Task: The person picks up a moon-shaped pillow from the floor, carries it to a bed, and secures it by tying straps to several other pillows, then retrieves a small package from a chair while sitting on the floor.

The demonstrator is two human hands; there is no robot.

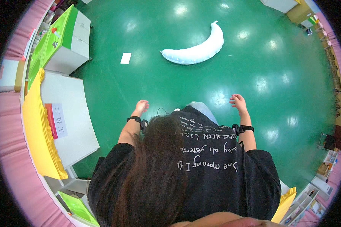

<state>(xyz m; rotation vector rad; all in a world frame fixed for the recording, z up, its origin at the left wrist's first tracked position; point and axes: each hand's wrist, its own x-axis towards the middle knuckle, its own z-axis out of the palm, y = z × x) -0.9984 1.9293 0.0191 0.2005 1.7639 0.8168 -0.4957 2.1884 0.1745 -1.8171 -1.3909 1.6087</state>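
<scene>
My left hand point(141, 106) hangs in the air over the green floor, its fingers loosely bent with nothing in them. At about the same height, my right hand point(238, 103) is raised with its fingers curled a little and apart, also holding nothing. Each wrist has a black strap with a small device. Ahead of both hands, out of reach of either, a long crescent-shaped pillow point(201, 52) in white and pale blue lies on the floor. A white sheet of paper point(125, 58) lies to its left.
A white table point(74, 94) with a yellow cloth point(36, 125) and a sign stands close on my left. Beyond it is a green-and-white play kitchen unit point(70, 38). The shiny green floor point(170, 83) stretches ahead. Shelves point(301, 202) stand behind me on the right.
</scene>
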